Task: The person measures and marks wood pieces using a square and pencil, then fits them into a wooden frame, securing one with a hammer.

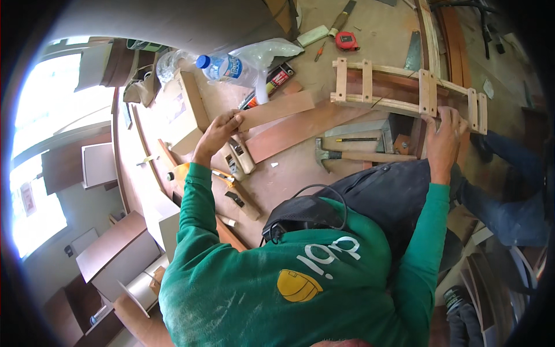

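My left hand [222, 132] pinches one end of a short, thin, light-brown wood strip [278, 111]. The strip is raised over the bench and points away to the right. At the right, my right hand [445, 133] has its fingers round the near rail of a narrow wooden frame [428, 92], made of two long rails joined by several short crosspieces. Under the short strip, a longer reddish board [306, 132] lies slantwise on the bench. Close to my left wrist are wooden hand planes [238, 156].
A claw hammer [370, 156] and a pencil [356, 139] lie between my hands. Beyond stand a plastic water bottle [228, 68], a red tape measure [346, 41], a chisel [342, 18] and a small screwdriver [319, 52]. A cardboard box [188, 110] is at left. Another person's legs [503, 202] show at right.
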Available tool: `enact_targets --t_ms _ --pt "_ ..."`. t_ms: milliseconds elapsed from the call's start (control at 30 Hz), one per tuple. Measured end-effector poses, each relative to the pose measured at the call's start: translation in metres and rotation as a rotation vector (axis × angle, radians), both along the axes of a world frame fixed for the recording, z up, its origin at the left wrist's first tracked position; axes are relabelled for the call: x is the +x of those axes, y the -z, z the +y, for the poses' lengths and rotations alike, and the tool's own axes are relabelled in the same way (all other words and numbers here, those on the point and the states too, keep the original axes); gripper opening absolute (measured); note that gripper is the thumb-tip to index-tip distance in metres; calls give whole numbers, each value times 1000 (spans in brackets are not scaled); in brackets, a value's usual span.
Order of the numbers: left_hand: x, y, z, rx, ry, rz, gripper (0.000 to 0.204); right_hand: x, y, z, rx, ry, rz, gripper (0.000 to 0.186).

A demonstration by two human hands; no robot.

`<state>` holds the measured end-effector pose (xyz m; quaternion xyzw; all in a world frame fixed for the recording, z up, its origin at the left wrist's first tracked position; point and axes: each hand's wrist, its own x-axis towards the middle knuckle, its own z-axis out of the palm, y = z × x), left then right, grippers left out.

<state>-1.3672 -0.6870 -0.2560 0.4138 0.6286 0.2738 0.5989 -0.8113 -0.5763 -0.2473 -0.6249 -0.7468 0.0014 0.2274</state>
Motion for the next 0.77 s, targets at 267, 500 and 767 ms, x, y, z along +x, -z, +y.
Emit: enact_targets --t_ms 267,500,767 --pt "-7 27 -38 -176 -283 -499 41 2 6 1 0 10 35 33" --pt "16 20 -25 -143 -53 -518 38 4 13 1 41 20 44 32" --pt "38 -13 2 -90 347 -401 47 6 15 -1 34 20 50 34"
